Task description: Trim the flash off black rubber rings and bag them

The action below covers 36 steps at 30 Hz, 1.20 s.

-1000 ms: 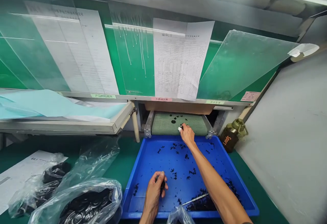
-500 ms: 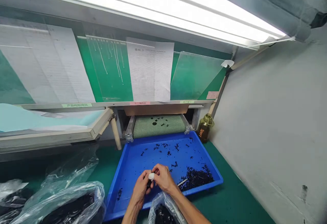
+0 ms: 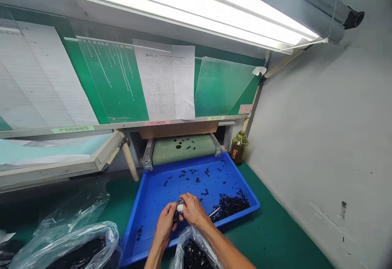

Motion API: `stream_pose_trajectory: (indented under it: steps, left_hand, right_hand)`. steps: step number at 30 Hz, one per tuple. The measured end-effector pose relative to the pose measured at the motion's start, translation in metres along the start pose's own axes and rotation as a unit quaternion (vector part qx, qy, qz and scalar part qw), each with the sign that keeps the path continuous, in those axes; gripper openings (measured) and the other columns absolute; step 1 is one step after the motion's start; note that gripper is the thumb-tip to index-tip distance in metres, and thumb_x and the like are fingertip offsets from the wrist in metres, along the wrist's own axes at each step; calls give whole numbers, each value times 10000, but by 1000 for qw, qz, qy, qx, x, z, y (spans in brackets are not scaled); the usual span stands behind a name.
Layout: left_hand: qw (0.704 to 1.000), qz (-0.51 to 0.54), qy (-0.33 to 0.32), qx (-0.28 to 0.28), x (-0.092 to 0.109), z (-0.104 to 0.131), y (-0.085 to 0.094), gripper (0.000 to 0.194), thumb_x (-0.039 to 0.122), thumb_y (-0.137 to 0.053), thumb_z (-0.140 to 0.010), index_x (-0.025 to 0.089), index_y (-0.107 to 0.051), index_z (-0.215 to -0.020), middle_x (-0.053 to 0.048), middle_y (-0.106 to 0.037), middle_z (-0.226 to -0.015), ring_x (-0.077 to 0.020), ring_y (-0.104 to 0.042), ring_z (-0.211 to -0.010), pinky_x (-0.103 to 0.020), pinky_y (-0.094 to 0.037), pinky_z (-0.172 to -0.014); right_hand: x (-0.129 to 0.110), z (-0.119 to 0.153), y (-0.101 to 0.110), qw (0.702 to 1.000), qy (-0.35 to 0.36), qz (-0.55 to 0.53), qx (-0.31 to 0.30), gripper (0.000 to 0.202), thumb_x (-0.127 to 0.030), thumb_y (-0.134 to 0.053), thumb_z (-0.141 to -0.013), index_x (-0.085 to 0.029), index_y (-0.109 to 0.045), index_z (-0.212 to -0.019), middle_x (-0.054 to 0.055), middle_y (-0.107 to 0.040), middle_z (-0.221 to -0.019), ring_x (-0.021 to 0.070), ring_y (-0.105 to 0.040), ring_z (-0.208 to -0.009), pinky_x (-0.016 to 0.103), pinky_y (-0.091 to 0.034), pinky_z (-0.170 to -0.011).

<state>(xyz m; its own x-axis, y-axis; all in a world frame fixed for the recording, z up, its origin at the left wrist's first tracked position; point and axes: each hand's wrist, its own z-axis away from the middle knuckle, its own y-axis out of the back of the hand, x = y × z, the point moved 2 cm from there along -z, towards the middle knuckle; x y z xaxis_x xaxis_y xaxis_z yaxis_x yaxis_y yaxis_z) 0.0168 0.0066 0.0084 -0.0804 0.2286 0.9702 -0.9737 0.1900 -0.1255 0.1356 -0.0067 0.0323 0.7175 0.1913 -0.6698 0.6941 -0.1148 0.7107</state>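
Both hands meet over the front part of a blue tray point(image 3: 171, 236). My left hand point(image 3: 165, 223) is closed around a small black rounded part point(image 3: 176, 216), mostly covered by its fingers. From the other side my right hand point(image 3: 192, 209) pinches the upper end of this part, where a shiny rim shows. A white wrap or cover point(image 3: 179, 207) sits at my right thumb tip. Beneath the wrists stands a clear plastic bag point(image 3: 180, 250) with glossy black parts point(image 3: 196, 256) in it. Small black scraps point(image 3: 231, 205) lie heaped in the tray's right front corner, a thin white stick point(image 3: 214, 211) beside them.
A green ribbed conveyor belt point(image 3: 183, 154) ends at the tray's back edge, carrying several black pieces. To its right stands a brown bottle point(image 3: 239, 148) by the wall. A larger plastic bag point(image 3: 113, 236) of black parts is at left, below a slanted shelf point(image 3: 92, 164).
The view has shifted a little to the right. The black part between my hands is turned up, so that its shiny upper rim shows above the white cover.
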Motion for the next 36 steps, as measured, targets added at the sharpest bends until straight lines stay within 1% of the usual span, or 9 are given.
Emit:
stream_pose_trajectory:
  steps: [6, 11, 14, 18, 20, 23, 27, 32, 36]
  left_hand:
    - [999, -47, 9, 20, -3, -4, -3, 487, 680, -508, -667, 193, -494, -681, 49, -489, -408, -83, -349, -321, -182, -207, -320]
    - [1000, 24, 10, 7, -1, -1, -4, 443, 627, -520, -708, 184, -494, -696, 33, -547, -516, -77, -423, -353, -160, -217, -305]
    - [996, 80, 0, 39, -2, -2, 2, 405, 573, -549, -726, 173, -498, -686, 32, -538, -527, -66, -431, -370, -151, -240, -312]
    - [982, 165, 6, 97, -5, -4, 10, 410, 521, -573, -744, 167, -553, -949, 21, -569, -597, -86, -496, -435, -154, -275, -325]
    - [976, 195, 9, 99, -5, -4, 12, 465, 517, -584, -742, 170, -539, -1049, 6, -586, -653, -98, -530, -480, -161, -301, -331]
    - [972, 213, 0, 98, -3, -4, 13, 424, 527, -588, -740, 167, -574, -963, -10, -591, -725, -89, -534, -497, -165, -314, -332]
    - [972, 219, -9, 83, 2, -1, 13, 332, 501, -609, -743, 174, -575, -789, -10, -602, -752, -70, -521, -511, -155, -303, -342]
    - [970, 229, 14, 75, 0, -2, 17, 366, 479, -701, -653, 204, -584, -863, -46, -647, -874, -121, -578, -618, -172, -327, -366]
    - [971, 223, 19, 86, -4, -7, 19, 507, 546, -671, -642, 216, -567, -1012, -19, -596, -772, -114, -537, -550, -159, -231, -328]
  right_hand:
    - [5, -6, 6, 997, 51, -17, -56, 278, -127, -437, -767, -208, -644, -933, -10, -607, -767, 126, -529, -719, 203, -384, -688]
    - [8, -16, -8, 996, 38, -12, -74, 311, -63, -340, -800, -181, -619, -866, -24, -598, -627, 105, -519, -607, 180, -379, -625]
    - [10, -32, -10, 996, 34, 11, -87, 328, -45, -344, -793, -194, -610, -915, -28, -614, -643, 103, -539, -609, 176, -388, -626]
    - [11, -90, 17, 995, 26, 75, -53, 314, -67, -371, -803, -193, -625, -937, 53, -626, -991, 147, -565, -863, 219, -397, -739]
    - [9, -132, 36, 994, 9, 106, -6, 357, -91, -346, -834, -186, -584, -1082, 91, -569, -1123, 179, -531, -984, 256, -377, -816]
    - [5, -192, 52, 989, -29, 140, 42, 387, -120, -330, -859, -158, -527, -1191, 131, -543, -1153, 206, -529, -1001, 283, -372, -823]
    - [6, -238, 52, 983, -73, 163, 44, 290, -105, -428, -809, -142, -626, -1017, 135, -595, -1010, 208, -570, -897, 269, -382, -739]
    - [6, -232, 52, 987, -45, 145, 43, 262, -64, -389, -806, -109, -619, -922, 149, -574, -978, 194, -559, -837, 273, -368, -711]
    - [-6, -175, 43, 994, 52, 91, -11, 242, -47, -396, -771, -150, -609, -820, 78, -588, -883, 167, -539, -799, 254, -373, -712]
